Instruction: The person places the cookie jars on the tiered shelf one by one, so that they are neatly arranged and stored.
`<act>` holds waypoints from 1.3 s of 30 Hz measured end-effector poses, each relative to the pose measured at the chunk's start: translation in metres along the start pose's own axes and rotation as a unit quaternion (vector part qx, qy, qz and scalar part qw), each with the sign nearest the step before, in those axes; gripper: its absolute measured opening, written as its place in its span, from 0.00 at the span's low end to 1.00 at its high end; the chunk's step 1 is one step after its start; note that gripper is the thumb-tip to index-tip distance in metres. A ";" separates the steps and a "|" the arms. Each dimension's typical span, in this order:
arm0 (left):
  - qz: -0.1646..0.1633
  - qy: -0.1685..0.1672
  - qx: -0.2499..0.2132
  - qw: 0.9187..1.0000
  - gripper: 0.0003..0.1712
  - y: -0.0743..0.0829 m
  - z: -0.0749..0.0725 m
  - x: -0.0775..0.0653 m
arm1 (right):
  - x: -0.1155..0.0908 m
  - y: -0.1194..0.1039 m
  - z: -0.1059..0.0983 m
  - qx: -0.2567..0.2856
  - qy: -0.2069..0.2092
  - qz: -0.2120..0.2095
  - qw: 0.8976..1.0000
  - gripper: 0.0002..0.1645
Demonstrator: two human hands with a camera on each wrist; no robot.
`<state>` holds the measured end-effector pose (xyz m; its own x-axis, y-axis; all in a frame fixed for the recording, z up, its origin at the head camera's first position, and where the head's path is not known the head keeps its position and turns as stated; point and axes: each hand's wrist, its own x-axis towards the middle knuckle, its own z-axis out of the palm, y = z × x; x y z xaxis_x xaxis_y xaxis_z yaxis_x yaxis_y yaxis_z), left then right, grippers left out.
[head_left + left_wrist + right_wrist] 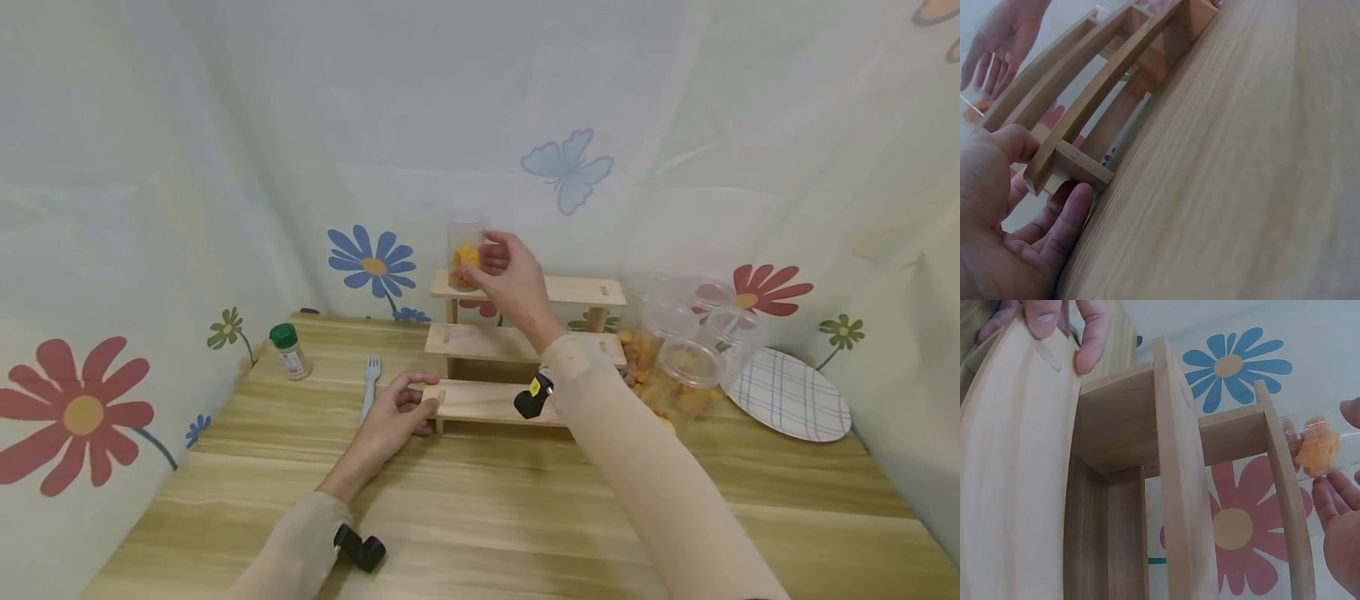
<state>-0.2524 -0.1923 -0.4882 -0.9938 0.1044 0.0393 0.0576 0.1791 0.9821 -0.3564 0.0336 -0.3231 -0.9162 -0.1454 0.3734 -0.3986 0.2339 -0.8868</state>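
Observation:
A three-tier wooden step rack (480,402) stands on the table against the patterned backdrop. On the left end of its top tier is a clear jar (466,236) with orange pieces inside, upright. My right hand (516,283) holds this jar from the right, thumb in front; in the right wrist view the jar (1315,450) sits between thumb and fingers. With my left hand (393,415) I grip the left end of the bottom tier. The left wrist view shows the left thumb over the board and fingers (1072,219) beside its end support.
Several clear jars (690,367) with orange contents cluster right of the rack, beside a checked plate (795,396). To the left are a pale fork (371,385) and a green-capped shaker bottle (291,352). The backdrop (420,125) closes off the table's back.

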 end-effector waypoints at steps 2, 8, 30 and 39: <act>0.003 -0.001 0.000 1.000 0.22 0.000 0.001 0.002 | -0.003 0.000 -0.002 0.012 0.008 -0.004 1.000 0.46; 0.002 -0.001 -0.001 1.000 0.22 -0.002 0.000 0.002 | -0.023 -0.009 -0.011 0.018 0.031 -0.037 0.999 0.49; 0.010 -0.008 0.000 1.000 0.22 -0.007 -0.001 0.003 | -0.120 -0.029 -0.108 -0.006 0.094 -0.211 0.973 0.57; 0.009 -0.009 0.001 1.000 0.22 -0.007 -0.002 0.003 | -0.148 -0.019 -0.159 -0.052 0.136 -0.164 0.976 0.57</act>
<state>-0.2558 -0.1952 -0.4948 -0.9908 0.1248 0.0528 0.0749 0.1797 0.9809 -0.2203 0.2036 -0.3183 -0.7097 0.0286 0.7040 -0.6615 0.3169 -0.6797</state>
